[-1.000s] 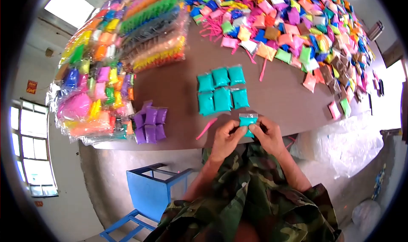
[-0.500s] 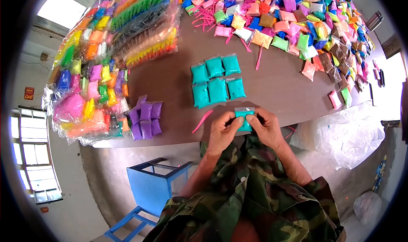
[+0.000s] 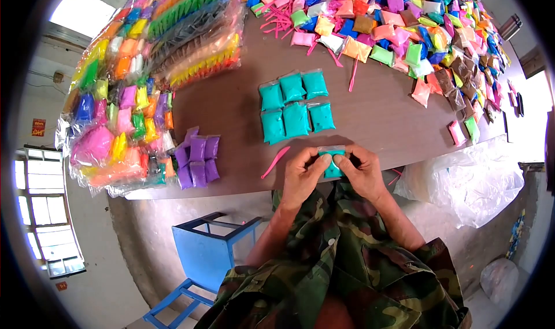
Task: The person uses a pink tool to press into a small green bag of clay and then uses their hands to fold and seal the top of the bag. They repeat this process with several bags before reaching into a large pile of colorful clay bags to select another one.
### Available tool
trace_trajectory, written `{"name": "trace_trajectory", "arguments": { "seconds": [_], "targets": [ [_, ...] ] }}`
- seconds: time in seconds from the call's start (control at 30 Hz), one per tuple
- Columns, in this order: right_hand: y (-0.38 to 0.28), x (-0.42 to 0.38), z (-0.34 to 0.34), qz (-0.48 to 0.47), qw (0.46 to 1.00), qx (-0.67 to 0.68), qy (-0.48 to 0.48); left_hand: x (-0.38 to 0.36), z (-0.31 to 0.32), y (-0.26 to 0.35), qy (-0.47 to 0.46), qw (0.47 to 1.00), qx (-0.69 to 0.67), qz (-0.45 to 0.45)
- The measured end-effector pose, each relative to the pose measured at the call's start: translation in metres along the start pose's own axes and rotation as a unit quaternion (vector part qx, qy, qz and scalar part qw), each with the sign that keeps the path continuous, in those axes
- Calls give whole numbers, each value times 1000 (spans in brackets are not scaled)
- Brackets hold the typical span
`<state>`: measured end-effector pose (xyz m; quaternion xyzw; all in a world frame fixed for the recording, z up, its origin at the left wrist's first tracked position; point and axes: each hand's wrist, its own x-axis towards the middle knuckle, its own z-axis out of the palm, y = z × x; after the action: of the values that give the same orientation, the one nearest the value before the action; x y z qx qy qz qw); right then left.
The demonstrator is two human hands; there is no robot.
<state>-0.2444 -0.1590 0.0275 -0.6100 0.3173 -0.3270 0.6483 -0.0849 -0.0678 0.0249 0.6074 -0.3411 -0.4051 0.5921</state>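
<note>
Between my two hands is a small clear packet of teal clay [image 3: 332,166], held at the table's front edge. My left hand [image 3: 304,172] pinches its left side, thumb pressed on the front. Its right side is gripped by my right hand [image 3: 359,169], thumb likewise on the front. The fingers behind the packet are hidden. Just beyond, several matching teal packets [image 3: 296,119] lie in two rows. A pink plastic stick tool [image 3: 275,162] rests left of my left hand. Farther left sits a cluster of purple packets [image 3: 198,160].
Bundled bags of coloured packets [image 3: 196,37] stack up along the table's left side. A large heap of loose coloured packets [image 3: 399,28] covers the back right, with pink sticks [image 3: 280,18] beside it. Clear plastic sheeting [image 3: 462,184] hangs off the right edge. A blue stool [image 3: 202,251] stands below left.
Both thumbs have moved slightly upward and closer together on the teal packet. The packets on the table stay where they were.
</note>
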Motion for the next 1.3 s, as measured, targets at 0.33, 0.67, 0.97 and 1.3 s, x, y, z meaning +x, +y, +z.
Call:
{"name": "trace_trajectory", "arguments": {
  "seconds": [0.33,0.67,0.97,1.3],
  "targets": [
    [4,-1,-2,10,1000,21,17,1,-3,-4,-37,998,45,14],
    [9,0,2,-22,997,48,59,5,1,12,-58,990,125,45],
    [-4,4,-3,-6,998,-64,-12,3,1,-1,-29,998,63,0],
    [4,1,-1,-23,999,-9,29,5,-1,13,-52,988,141,22]
  ]
}}
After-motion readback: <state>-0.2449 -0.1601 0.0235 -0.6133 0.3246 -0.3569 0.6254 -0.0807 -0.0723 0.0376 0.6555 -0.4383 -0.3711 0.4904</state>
